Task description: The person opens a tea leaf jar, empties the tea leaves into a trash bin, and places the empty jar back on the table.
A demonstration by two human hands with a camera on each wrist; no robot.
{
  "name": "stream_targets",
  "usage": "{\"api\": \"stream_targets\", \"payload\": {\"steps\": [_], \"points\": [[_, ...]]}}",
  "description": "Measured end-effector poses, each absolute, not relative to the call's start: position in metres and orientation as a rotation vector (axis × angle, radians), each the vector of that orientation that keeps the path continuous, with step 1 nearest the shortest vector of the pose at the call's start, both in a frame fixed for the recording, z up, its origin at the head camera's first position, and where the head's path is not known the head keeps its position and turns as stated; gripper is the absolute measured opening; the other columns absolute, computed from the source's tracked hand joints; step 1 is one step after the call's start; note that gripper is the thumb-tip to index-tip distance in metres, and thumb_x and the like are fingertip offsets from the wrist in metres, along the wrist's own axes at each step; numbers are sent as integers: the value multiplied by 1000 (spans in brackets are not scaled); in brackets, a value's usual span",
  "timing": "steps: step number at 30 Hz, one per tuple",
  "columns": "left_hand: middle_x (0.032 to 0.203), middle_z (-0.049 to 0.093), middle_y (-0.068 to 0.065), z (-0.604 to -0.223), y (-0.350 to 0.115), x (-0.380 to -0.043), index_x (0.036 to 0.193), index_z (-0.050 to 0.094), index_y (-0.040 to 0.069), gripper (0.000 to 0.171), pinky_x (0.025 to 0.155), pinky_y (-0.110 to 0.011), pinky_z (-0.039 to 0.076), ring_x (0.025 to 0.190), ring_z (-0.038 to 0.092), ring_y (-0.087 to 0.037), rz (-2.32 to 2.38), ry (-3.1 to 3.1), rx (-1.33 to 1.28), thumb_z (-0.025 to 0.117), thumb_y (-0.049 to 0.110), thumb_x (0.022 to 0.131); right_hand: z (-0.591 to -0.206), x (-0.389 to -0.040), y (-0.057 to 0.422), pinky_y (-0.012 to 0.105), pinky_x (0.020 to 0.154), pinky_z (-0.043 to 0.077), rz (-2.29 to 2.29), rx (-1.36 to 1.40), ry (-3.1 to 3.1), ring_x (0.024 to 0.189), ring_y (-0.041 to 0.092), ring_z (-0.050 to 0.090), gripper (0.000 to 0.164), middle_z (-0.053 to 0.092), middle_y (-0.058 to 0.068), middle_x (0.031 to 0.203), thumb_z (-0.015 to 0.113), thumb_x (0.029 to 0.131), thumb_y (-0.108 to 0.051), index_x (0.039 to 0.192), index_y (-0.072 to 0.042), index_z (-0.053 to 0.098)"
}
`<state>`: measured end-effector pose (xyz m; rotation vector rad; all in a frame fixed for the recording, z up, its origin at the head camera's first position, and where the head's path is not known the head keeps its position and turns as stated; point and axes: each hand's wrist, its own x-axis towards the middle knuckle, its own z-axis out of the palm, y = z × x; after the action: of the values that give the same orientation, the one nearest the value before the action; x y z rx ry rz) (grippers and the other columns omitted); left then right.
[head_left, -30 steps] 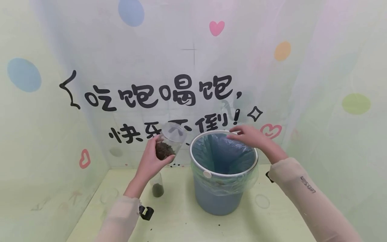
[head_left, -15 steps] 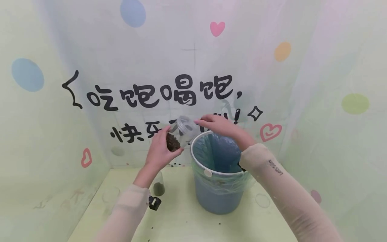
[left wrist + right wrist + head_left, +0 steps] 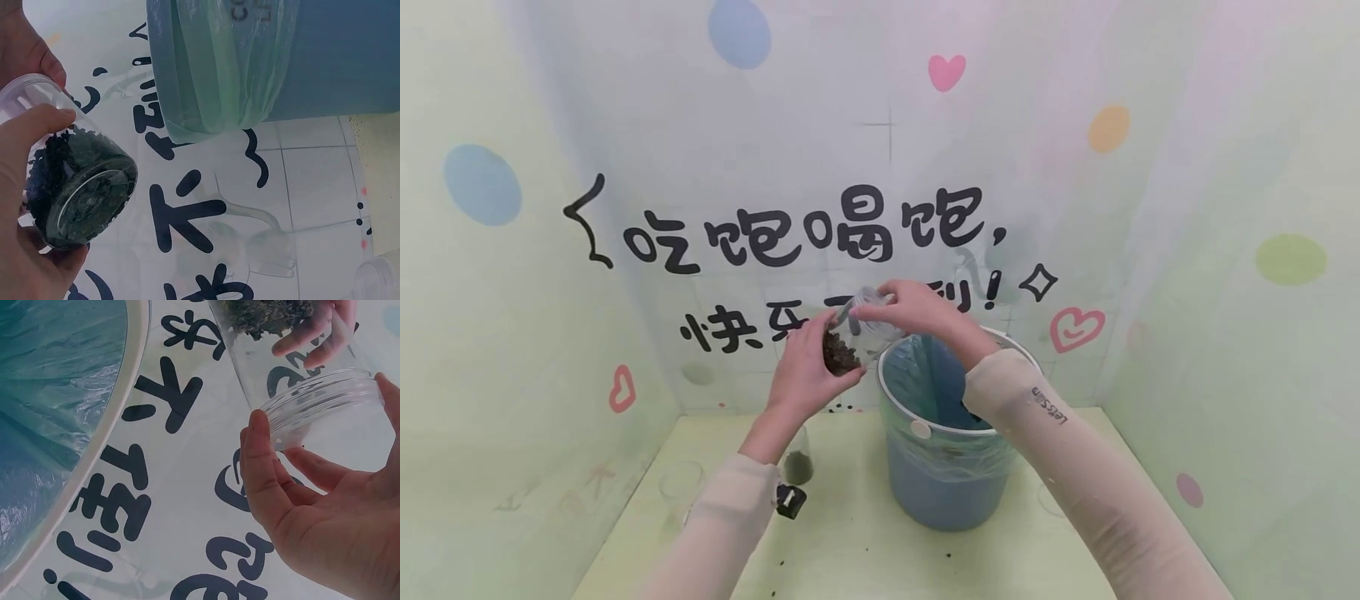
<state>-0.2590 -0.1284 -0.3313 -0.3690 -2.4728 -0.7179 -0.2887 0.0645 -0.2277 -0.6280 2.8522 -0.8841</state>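
Note:
A clear plastic jar (image 3: 869, 340) with dark, crinkled dried flakes (image 3: 839, 353) is tilted, its mouth end toward the bin. My left hand (image 3: 805, 368) grips it around the lower body. At the ridged rim (image 3: 325, 394), my right hand (image 3: 917, 310) has its thumb and fingers spread across to opposite sides, holding it. I cannot tell whether a clear lid covers the mouth. In the left wrist view the flakes lie against the jar's base (image 3: 94, 200). Just right of the jar stands the blue bin (image 3: 947, 492), lined with a thin plastic bag (image 3: 917, 379).
A second clear jar (image 3: 798, 463) with dark contents stands on the pale table (image 3: 850, 567), behind my left wrist. A faint clear disc (image 3: 681, 481) lies at the left. Dark crumbs dot the tabletop. A printed sheet (image 3: 775, 100) rises behind.
My right hand has moved left from above the bin to the jar's rim and now holds it. The left hand has brought the jar slightly right, toward the bin.

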Motion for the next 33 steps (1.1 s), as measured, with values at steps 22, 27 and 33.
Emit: {"api": "stream_targets", "payload": {"steps": [22,27,33], "points": [[134,62,-14,-326,-131,-259,149,41,19,93,94,-56,53,122,54,-35,-545,-2500,-374,86,45,72,-232,-289,74,47,100,52,-845,-720,2831,122,29,60,80,55,14,143,63,92,-54,155,-13,36],[132,63,-14,-326,-131,-259,148,43,20,93,91,-55,55,120,55,-35,-513,-2466,-387,87,45,70,-233,-289,76,49,104,49,-846,-752,2844,132,31,53,80,51,13,148,65,91,-53,155,-15,36],[138,52,-15,-328,-130,-261,149,36,16,94,103,-54,49,126,47,-37,-525,-2418,-449,87,36,73,-234,-286,75,45,97,53,-932,-755,2863,124,28,57,79,54,12,144,68,89,-52,152,-14,39]]}}
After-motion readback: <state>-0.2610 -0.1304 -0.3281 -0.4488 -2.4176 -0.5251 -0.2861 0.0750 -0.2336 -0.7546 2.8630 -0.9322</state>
